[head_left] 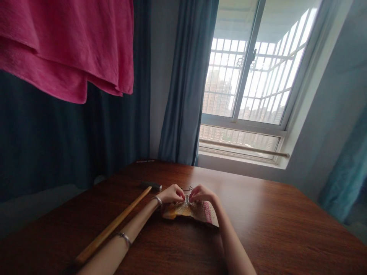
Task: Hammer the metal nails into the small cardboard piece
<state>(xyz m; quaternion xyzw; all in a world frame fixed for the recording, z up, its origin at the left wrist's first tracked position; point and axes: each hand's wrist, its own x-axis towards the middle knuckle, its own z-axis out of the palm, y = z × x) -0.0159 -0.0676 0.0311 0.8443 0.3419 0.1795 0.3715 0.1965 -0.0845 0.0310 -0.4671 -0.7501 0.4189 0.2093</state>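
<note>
My left hand (173, 194) and my right hand (202, 192) are close together over a crumpled sheet with a spotted yellow, beige and pink pattern (195, 210). I cannot tell whether the sheet is paper or cloth. Several thin dark nails (187, 198) lie on it between my fingertips, and more show just beyond. Both hands are bent down with thumb and fingers pinched; what each one grips is too small to make out. Left of my left arm lies a hammer with a long wooden handle (114, 225) and a dark metal head (151, 186).
All of this rests on a dark brown wooden table (266, 221). A pink towel (71, 46) hangs at the upper left before dark blue curtains (183, 84). Behind the table is a barred window (260, 76); a teal curtain (344, 172) hangs at the right.
</note>
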